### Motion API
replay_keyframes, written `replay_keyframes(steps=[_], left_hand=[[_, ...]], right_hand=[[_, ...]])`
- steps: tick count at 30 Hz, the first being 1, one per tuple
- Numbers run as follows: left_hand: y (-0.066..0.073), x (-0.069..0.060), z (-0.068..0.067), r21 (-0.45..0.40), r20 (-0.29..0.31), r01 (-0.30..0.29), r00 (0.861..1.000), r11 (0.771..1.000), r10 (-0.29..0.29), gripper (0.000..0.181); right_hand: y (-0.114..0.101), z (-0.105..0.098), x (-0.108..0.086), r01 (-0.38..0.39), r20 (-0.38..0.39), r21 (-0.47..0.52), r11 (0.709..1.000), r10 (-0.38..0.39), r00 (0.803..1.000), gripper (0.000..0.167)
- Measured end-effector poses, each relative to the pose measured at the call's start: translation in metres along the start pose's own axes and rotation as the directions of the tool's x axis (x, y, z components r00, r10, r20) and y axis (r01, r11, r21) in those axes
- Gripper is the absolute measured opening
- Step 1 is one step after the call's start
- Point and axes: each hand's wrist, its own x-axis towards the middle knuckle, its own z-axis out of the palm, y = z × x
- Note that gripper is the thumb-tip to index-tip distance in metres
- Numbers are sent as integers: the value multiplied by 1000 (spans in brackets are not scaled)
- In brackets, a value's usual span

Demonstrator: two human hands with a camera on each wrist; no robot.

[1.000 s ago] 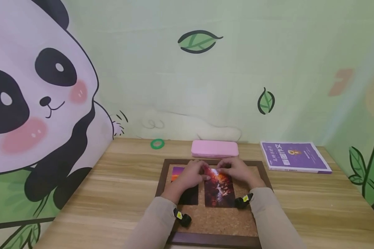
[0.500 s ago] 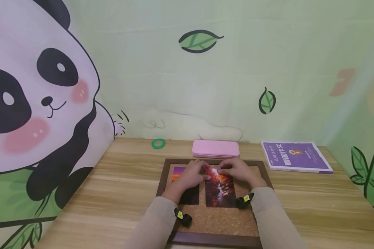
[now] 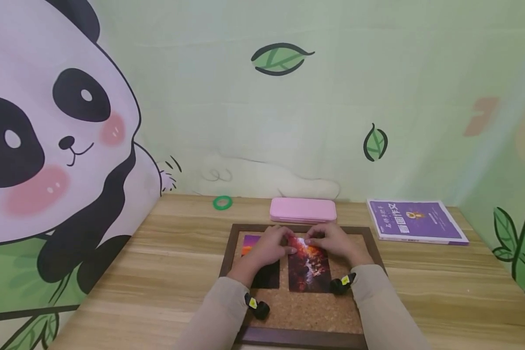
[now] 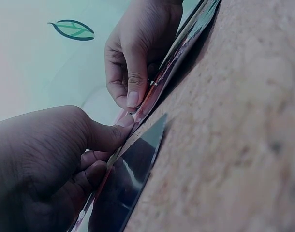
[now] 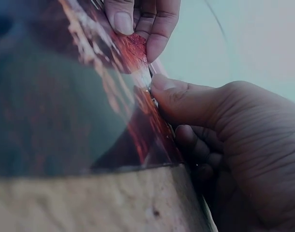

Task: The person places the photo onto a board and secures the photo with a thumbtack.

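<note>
A fiery red and dark photo print [image 3: 308,274] lies on a cork board [image 3: 306,316] in a brown frame. My left hand [image 3: 269,245] pinches its upper left corner, seen close in the right wrist view, where the red corner [image 5: 135,48] sits by the thumb and fingertips. Thumb and index finger of my right hand [image 3: 332,240] come together at the top edge, close beside the left fingertips. Whether anything small lies between those right fingers is hidden. Left of this print, partly under my left wrist, is a second photo print [image 3: 267,279] with a purple and orange top.
Behind the board stands a pink pencil case [image 3: 303,209]. A green tape ring [image 3: 222,202] lies at the back left and a purple book [image 3: 415,221] at the back right. The wooden table [image 3: 179,272] meets a wall with leaf drawings.
The head view has shifted very slightly. Both hands stay at the top edge of the red print with hardly any movement.
</note>
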Motion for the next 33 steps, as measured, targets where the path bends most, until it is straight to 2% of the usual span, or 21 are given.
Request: replay_keyframes(steps=[15,24,33], left_hand=[[-1,2,0,-3,1,-5,1000,1000,5,34],[-2,0,2,-11,-2,2,1000,1000,-2,34],[-3,0,3,5,-7,4,1000,1000,-4,34]], right_hand=[[3,3,5,-37,-33,-31,999,36,999,5],[3,3,2,14,-32,-23,1000,-15,999,6],[-1,1,0,1,-16,-13,1000,-1,1000,6]])
